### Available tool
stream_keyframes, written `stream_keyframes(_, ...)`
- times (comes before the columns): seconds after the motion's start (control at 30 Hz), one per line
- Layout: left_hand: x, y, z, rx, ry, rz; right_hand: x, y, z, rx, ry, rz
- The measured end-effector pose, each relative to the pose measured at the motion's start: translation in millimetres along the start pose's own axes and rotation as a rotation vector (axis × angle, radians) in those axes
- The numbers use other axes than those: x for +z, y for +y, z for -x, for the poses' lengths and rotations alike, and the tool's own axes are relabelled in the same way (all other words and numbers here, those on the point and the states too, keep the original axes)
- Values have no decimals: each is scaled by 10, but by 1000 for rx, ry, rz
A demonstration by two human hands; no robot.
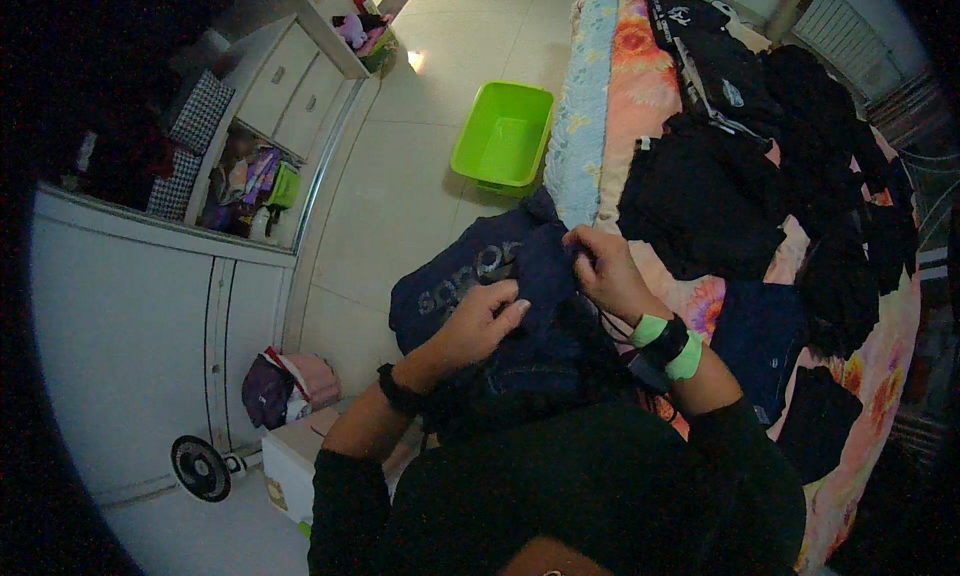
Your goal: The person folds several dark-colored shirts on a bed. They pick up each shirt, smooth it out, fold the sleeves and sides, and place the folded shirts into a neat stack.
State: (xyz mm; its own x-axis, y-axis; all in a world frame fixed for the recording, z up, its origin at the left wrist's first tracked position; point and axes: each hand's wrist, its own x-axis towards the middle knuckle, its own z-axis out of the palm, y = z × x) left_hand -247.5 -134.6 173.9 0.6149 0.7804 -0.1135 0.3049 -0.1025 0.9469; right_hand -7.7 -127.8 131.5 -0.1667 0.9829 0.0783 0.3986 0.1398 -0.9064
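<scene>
Figure: a person standing at the edge of a bed (640, 86) with a floral cover handles a dark navy garment (480, 276) bearing pale lettering, held in front of the body between the bed's near edge and the tiled floor (400, 176). The left hand (485, 321) lies on the cloth with its fingers curled and narrow, thumb and fingertips pinching a fold near the garment's middle; a dark band circles that wrist. The right hand (605, 271), wearing a bright green wristband (668, 341), closes its fingers on an upper edge of the same cloth, just beside the left hand, the two nearly touching. Behind the hands a heap of black clothes (770, 146) covers much of the bed, and a folded blue piece (760, 341) lies near the right forearm. A green plastic tub (503, 136) stands on the floor beside the bed; a white cabinet (150, 316) and a small fan (200, 468) stand to the left. Judged from the grips, good handling here calls for keeping both pinches on one and the same layer, drawing the edge taut between the hands so that it runs straight, and keeping the hanging bulk off the floor; a pinch that catches two layers would likely twist the cloth.
</scene>
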Motion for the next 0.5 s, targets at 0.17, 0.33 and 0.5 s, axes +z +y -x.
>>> stream_keyframes(0.17, -128, -26, 45, -38, 67, 73, -217, -1, -144, -102, 70, -96)
stream_keyframes(0.33, -175, -12, 61, -75, 20, 38, -396, 7, -164, 153, -72, -137)
stream_keyframes(0.5, -59, 59, -69, 66, -122, -76, -364, -208, -122, -18, -366, -116)
